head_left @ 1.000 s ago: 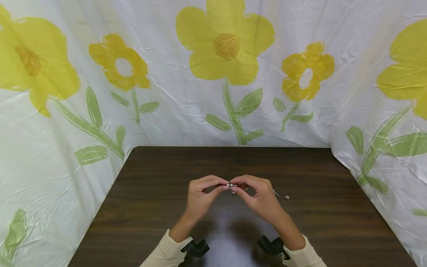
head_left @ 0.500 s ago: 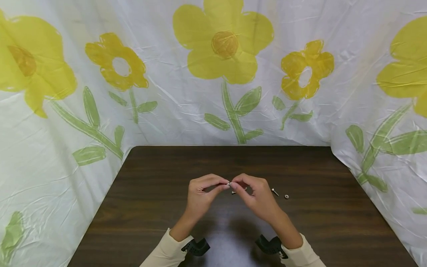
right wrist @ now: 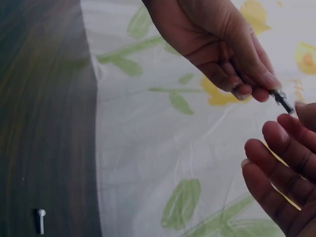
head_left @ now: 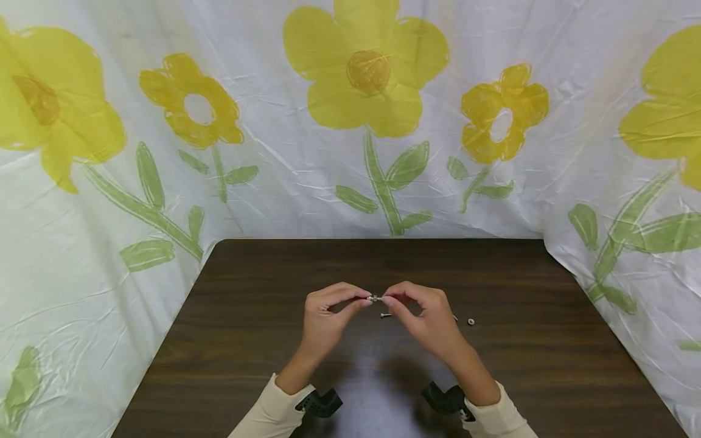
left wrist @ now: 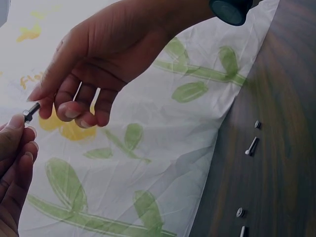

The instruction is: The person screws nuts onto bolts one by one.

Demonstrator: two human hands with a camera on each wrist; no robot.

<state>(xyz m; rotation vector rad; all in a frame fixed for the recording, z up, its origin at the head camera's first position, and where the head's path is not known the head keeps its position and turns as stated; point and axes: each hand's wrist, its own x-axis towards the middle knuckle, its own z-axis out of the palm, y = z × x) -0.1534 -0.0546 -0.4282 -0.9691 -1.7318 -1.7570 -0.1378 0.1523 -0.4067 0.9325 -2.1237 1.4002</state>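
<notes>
A small metal bolt is held level between the two hands above the table. Its head end is pinched by the left hand between thumb and forefinger. A nut seems to sit partway along the shank, close to the left fingertips. At the shank's free end, the thumb and forefinger of the right hand meet and pinch the tip. In the right wrist view the same bolt slants down toward the right thumb. The right hand's other fingers are spread below it.
On the dark wooden table lie a loose bolt below the hands and a nut to the right. The left wrist view shows another bolt and another nut. A flowered white cloth surrounds the table.
Half a second ago the right fingertips covered the bolt near the left hand's; now they are apart, further right along the shank, and the bolt shows between. Both hands have risen slightly.
</notes>
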